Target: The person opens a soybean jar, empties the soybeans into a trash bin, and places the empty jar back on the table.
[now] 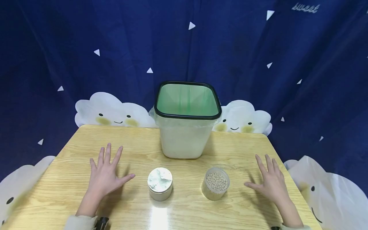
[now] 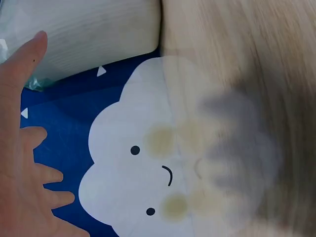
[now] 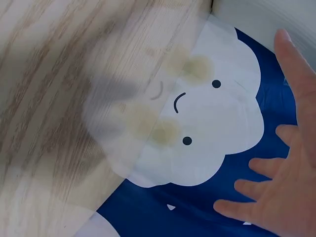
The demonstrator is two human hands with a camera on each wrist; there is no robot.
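Note:
My left hand hovers over the left side of the table, fingers spread and holding nothing. To the right of its thumb stands a round tub filled with a whitish, creamy-looking mass. A clear round container of small pale beads stands farther right. Beyond that container, my right hand is held with fingers spread, also with nothing in it. Both wrist views show the splayed fingers of the left hand and the right hand, with shadows on the wood below.
A whitish bin with a black rim and a greenish inside stands at the table's back middle, a bag folded over its edge. The light wooden table ends before a dark blue curtain with white triangles and smiling clouds.

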